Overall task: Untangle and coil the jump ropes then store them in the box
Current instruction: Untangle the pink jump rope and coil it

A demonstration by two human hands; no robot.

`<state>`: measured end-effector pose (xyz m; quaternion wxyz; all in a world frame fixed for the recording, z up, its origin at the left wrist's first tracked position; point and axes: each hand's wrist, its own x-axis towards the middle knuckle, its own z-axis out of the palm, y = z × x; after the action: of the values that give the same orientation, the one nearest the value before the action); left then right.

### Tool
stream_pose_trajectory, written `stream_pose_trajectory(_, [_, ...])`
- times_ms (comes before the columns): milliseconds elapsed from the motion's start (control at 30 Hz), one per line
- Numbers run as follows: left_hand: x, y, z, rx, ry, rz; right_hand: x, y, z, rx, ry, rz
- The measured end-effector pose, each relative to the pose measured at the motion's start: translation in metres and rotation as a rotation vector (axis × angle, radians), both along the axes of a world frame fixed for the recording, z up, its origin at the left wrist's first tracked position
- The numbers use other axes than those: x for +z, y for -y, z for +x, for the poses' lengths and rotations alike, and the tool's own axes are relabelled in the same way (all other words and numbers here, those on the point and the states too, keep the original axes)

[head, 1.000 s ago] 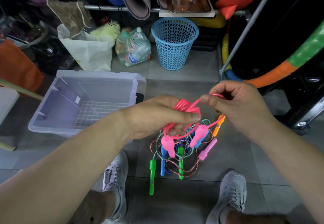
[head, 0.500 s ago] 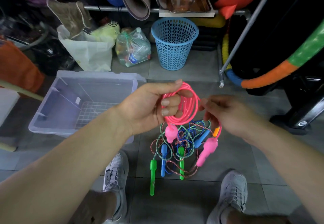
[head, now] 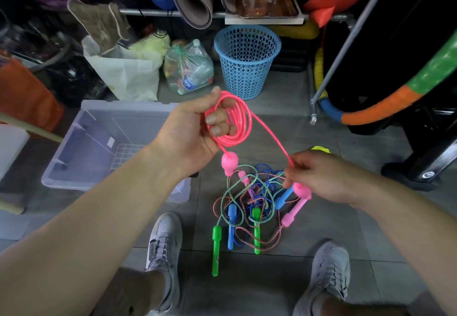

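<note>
- Head view: left hand (head: 190, 130) raised over the tiled floor (head: 247, 291), fingers curled through the coiled pink jump rope (head: 238, 127) and gripping several loops of it.
- One pink handle (head: 229, 163) dangling just beneath that coil, below the left palm.
- A single pink strand running from the top of the coil down and rightward into the right hand (head: 321, 177), pinched there between thumb and fingertips.
- Second pink handle (head: 303, 195) hanging tilted at the lower edge of the right hand.
- Tangled pile of ropes (head: 249, 199) lying on the floor under both hands: green-and-white and red-and-white braided cords and a blue cord looped over one another.
- Green handle (head: 216, 249) and blue handle (head: 231, 224) sticking out of the pile toward the grey shoes (head: 164, 239).
- Clear plastic box (head: 99, 147) on the floor at left, open on top, partly behind the left forearm, with a white wire rack (head: 126, 152) inside and no rope in it.
- Blue mesh basket (head: 247, 60) standing farther back, a tied plastic bag of bottles (head: 189, 68) just beside it on its left.
</note>
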<state>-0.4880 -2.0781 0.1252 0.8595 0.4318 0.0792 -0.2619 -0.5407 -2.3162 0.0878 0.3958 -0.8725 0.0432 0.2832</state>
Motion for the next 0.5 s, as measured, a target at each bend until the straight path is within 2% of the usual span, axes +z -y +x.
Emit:
stream_pose_trajectory(67, [0.001,-0.003,0.002,0.005,0.000,0.004,-0.004,0.003,-0.001,-0.028,0.010,0.027])
stream_pose_trajectory(133, [0.000,-0.004,0.001,-0.029,0.003,0.034,-0.008,0.002,0.000,-0.181,0.044,0.132])
stream_pose_trajectory(200, [-0.002,-0.001,-0.002,-0.110,0.015,0.069,-0.001,-0.003,0.001,-0.371,0.026,0.354])
stream_pose_trajectory(267, [-0.003,0.004,-0.009,-0.223,0.044,0.092,0.014,-0.011,0.001,-0.465,0.000,0.593])
stream_pose_trajectory(367, [-0.004,0.014,-0.022,-0.404,0.109,0.150,0.029,-0.019,-0.002,-0.388,-0.031,0.796])
stream_pose_trajectory(500, [-0.007,0.017,-0.030,-0.562,0.177,0.141,0.027,-0.024,-0.010,-0.197,0.012,0.768])
